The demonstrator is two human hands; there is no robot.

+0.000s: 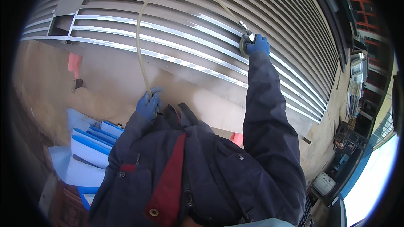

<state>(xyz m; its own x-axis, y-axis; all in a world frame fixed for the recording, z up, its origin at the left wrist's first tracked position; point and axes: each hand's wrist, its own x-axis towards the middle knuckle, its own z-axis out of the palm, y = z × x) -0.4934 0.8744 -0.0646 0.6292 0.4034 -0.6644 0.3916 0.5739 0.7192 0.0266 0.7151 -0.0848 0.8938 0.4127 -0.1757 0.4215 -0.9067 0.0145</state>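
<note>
My right hand (259,45), in a blue glove, is closed around an air-powered disc sander (250,38) at arm's length. The sander's round pad (243,47) is at the bright slats of a large louvered metal panel (164,45). From its chrome fitting a pale air hose (138,29) arches up and left, then comes down to my left hand (147,106). That hand, also gloved in blue, is closed on the hose near my chest. Slats along the panel's near edge look shiny, while those farther off are duller and grey.
Blue and white sheets (90,143) lie in a stack at my left. Below the panel is a brownish floor (46,71) with a red piece (75,64) at the left. Beyond the panel's right end are stacked metal parts (357,84) and orange-red racking (365,12).
</note>
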